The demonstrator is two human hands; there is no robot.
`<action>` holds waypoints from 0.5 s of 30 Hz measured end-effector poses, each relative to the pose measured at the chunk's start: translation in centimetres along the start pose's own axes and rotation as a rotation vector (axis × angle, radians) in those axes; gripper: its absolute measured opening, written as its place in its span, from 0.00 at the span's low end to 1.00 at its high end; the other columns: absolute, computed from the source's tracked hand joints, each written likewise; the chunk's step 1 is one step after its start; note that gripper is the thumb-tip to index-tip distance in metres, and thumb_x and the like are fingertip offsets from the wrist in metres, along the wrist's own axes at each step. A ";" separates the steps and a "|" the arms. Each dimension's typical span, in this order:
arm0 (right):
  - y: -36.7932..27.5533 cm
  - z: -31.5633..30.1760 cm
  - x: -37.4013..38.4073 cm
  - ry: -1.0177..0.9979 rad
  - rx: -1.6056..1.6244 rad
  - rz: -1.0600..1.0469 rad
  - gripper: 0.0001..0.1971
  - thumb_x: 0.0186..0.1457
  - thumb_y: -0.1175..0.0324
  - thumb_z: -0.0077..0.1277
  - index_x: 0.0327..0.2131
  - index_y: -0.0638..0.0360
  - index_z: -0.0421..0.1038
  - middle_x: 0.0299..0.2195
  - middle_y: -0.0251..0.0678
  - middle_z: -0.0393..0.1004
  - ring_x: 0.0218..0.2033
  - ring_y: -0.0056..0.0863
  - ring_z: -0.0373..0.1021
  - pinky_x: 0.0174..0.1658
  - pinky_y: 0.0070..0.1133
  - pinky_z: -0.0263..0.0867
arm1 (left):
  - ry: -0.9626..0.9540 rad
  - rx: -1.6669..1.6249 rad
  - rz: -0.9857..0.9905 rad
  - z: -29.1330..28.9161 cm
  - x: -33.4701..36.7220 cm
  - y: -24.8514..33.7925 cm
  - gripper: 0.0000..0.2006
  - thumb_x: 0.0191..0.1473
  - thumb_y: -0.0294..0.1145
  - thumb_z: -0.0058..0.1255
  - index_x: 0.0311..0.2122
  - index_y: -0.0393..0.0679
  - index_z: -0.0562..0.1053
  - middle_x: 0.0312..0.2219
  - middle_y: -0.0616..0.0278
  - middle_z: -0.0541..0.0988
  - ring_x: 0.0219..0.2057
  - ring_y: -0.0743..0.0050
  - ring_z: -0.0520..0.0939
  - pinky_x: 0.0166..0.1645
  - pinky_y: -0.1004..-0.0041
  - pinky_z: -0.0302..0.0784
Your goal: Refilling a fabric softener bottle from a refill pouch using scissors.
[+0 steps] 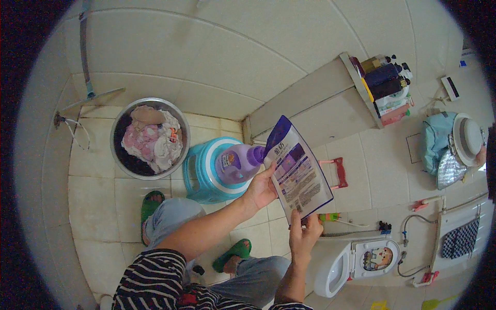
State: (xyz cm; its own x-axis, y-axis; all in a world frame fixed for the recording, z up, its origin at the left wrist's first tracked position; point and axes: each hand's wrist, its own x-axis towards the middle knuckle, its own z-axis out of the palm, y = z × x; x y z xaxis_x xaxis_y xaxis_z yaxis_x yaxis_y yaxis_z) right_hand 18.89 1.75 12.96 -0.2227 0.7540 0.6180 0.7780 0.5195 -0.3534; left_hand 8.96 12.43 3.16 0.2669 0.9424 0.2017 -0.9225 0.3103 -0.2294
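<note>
A white and purple refill pouch (299, 178) is held tilted between both hands, one edge meeting the mouth of a purple detergent bottle (238, 161). Whether liquid is flowing cannot be made out. My left hand (262, 189) is closed on the pouch's side close to the bottle neck. My right hand (304, 232) pinches the pouch's lower end. The bottle, which has a handle, rests on a turquoise plastic stool (199, 170) with a white ring on top.
A metal basin (118, 155) of pink and white laundry sits left of the stool. A squeegee (88, 62) leans beyond it. At right are a toilet (333, 268), a shelf of bottles (377, 121), a red-handled item (340, 173) and a hanging blue bag (436, 139).
</note>
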 end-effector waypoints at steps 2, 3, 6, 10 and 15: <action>0.6 -0.1 0.0 -0.005 0.028 0.032 0.04 0.49 0.75 0.48 0.28 0.68 0.67 0.15 0.31 0.68 0.13 0.15 0.62 0.16 0.15 0.59 | -0.046 0.009 -0.022 0.5 -0.3 -0.3 0.18 0.53 0.43 0.44 0.46 0.45 0.67 0.43 0.63 0.73 0.44 0.68 0.72 0.52 0.64 0.64; 0.8 -0.1 -0.1 -0.012 0.059 0.064 0.04 0.48 0.76 0.48 0.27 0.68 0.67 0.16 0.32 0.69 0.14 0.15 0.62 0.17 0.15 0.59 | -0.061 -0.006 -0.066 0.7 -0.7 -0.6 0.18 0.53 0.43 0.44 0.47 0.46 0.66 0.43 0.63 0.72 0.45 0.69 0.72 0.52 0.64 0.64; 0.7 -0.1 0.0 0.007 0.083 0.103 0.05 0.48 0.75 0.49 0.27 0.68 0.67 0.17 0.33 0.69 0.15 0.14 0.62 0.18 0.15 0.59 | -0.086 0.035 -0.166 0.9 -1.6 -1.8 0.19 0.52 0.43 0.45 0.47 0.47 0.65 0.44 0.64 0.72 0.45 0.70 0.71 0.51 0.64 0.64; 0.2 -0.3 0.1 -0.048 0.012 0.083 0.06 0.48 0.74 0.50 0.28 0.68 0.67 0.18 0.34 0.70 0.17 0.14 0.63 0.20 0.15 0.59 | -0.018 0.176 -0.263 0.4 -2.4 -2.5 0.20 0.53 0.42 0.44 0.50 0.47 0.63 0.46 0.63 0.70 0.49 0.66 0.69 0.54 0.61 0.61; -0.4 0.2 0.6 0.087 0.091 0.064 0.08 0.50 0.71 0.50 0.27 0.68 0.67 0.19 0.34 0.70 0.20 0.14 0.63 0.24 0.14 0.58 | -0.037 0.165 -0.253 1.2 -3.0 -2.8 0.21 0.52 0.40 0.47 0.50 0.47 0.63 0.45 0.64 0.71 0.48 0.68 0.70 0.54 0.63 0.62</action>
State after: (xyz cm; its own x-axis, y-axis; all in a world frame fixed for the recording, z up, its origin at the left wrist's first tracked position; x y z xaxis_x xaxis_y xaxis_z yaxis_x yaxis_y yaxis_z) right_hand 18.34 2.10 13.35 -0.1190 0.7511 0.6494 0.7314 0.5086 -0.4543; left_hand 10.43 8.59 4.32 0.4862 0.8317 0.2683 -0.8619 0.5071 -0.0101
